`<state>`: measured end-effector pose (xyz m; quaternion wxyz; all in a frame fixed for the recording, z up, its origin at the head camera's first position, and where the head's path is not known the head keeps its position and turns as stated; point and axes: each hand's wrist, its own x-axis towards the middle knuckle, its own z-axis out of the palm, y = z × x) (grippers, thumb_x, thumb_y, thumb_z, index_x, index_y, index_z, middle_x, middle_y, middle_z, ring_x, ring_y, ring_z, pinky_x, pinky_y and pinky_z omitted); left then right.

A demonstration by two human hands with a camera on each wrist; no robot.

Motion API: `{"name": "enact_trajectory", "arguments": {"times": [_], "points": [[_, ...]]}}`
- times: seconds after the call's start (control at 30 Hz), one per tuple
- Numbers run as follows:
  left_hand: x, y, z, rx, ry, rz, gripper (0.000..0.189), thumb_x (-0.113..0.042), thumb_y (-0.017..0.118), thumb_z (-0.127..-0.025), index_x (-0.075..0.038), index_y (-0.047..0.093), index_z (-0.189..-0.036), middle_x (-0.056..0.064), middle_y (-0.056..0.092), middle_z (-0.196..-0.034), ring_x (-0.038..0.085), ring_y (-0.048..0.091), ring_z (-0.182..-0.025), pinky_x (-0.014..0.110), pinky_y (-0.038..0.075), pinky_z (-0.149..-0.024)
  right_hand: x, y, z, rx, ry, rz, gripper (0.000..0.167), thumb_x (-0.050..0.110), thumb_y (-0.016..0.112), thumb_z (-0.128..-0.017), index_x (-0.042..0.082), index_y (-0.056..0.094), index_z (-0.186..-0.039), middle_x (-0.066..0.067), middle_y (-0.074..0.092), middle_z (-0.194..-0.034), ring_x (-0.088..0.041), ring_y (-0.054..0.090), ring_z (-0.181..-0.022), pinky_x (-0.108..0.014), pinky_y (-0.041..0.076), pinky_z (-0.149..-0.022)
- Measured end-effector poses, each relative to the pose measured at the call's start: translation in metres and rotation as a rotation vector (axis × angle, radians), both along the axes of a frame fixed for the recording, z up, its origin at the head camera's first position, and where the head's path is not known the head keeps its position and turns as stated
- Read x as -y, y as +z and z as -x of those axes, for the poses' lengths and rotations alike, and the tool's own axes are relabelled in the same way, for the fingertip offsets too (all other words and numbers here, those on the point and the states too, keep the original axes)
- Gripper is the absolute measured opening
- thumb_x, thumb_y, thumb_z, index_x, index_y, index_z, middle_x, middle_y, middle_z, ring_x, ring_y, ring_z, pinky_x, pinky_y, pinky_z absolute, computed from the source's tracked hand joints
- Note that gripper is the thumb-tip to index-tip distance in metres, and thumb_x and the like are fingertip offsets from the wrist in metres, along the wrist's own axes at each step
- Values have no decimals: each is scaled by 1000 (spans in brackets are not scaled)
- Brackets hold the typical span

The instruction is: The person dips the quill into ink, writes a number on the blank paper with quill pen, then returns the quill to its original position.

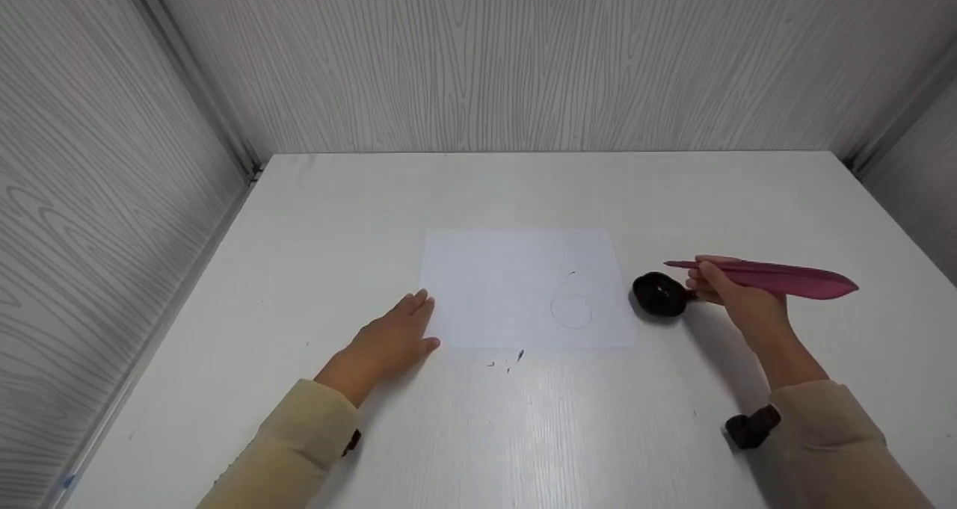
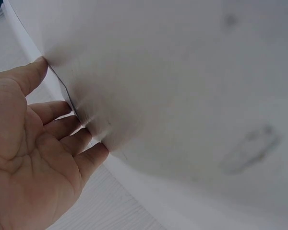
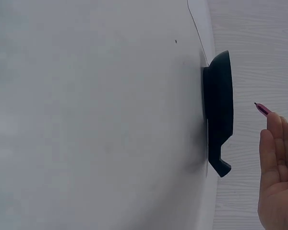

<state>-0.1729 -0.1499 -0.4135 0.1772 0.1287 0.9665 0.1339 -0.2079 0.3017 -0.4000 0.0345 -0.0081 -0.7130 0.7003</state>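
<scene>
A white sheet of paper [image 1: 486,292] lies on the table, with a thin "6" drawn on its right part. At its left edge my left hand [image 1: 392,337] rests, fingertips and thumb touching the table and sheet's margin; the left wrist view shows that hand [image 2: 38,139] from the palm side. My right hand [image 1: 748,303] pinches a magenta feather pen [image 1: 800,279], its tip pointing left. Just left of that hand sits a small black dish [image 1: 659,294] with a short handle. In the right wrist view, the hand [image 3: 281,187] is raised apart from the dish [image 3: 220,98].
A white table [image 1: 344,217] spreads around the sheet, with dark marks [image 1: 520,356] just in front of it. Wood-grain panels [image 1: 463,60] stand behind and at both sides. A small black device [image 1: 751,427] sits at the right sleeve.
</scene>
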Motion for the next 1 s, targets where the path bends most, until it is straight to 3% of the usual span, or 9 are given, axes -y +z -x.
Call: {"name": "enact_trajectory", "arguments": {"times": [0.47, 0.67, 0.83, 0.93, 0.97, 1.0], "points": [[1, 0, -1, -11, 0, -6, 67, -32, 51, -100, -1, 21, -151, 12, 11, -158, 28, 8, -144, 49, 21, -111, -21, -6, -2, -9, 29, 24, 18, 14, 66, -90, 9, 72, -107, -8, 73, -91, -12, 70, -83, -29, 53, -77], [1, 0, -1, -9, 2, -22, 68, -33, 51, -100, -1, 20, -151, 12, 11, -158, 29, 9, -144, 50, 21, -111, -27, -4, -4, 0, 75, -274, 28, 27, 60, -95, 11, 66, -118, 0, 72, -100, -6, 67, -90, -24, 53, -78], [1, 0, -2, -4, 10, -20, 68, -34, 51, -100, -2, 20, -151, 11, 11, -158, 28, 8, -144, 52, 22, -110, -32, -3, -4, -94, 189, -457, 35, 24, 52, -100, -1, 58, -122, -5, 67, -108, -7, 64, -96, -22, 52, -80], [1, 0, -2, -7, 10, -19, 68, -34, 51, -100, -2, 20, -151, 11, 11, -158, 29, 9, -144, 52, 21, -110, -33, -5, -5, -228, 233, -565, 25, 16, 54, -99, 0, 61, -117, -1, 66, -106, -2, 61, -94, -15, 49, -76], [1, -1, -1, -8, 10, -19, 68, -34, 51, -100, -2, 20, -151, 11, 11, -158, 29, 9, -144, 51, 21, -110, -33, -7, -5, -317, 253, -588, 21, 7, 57, -96, -2, 62, -114, -3, 67, -105, -2, 61, -94, -14, 49, -76], [1, -1, -1, -10, 8, -17, 68, -34, 50, -100, -2, 20, -151, 11, 11, -158, 29, 9, -144, 51, 21, -111, -33, -8, -6, -339, 297, -514, 19, -1, 54, -96, -5, 62, -113, -3, 67, -106, -2, 61, -94, -13, 48, -76]]}}
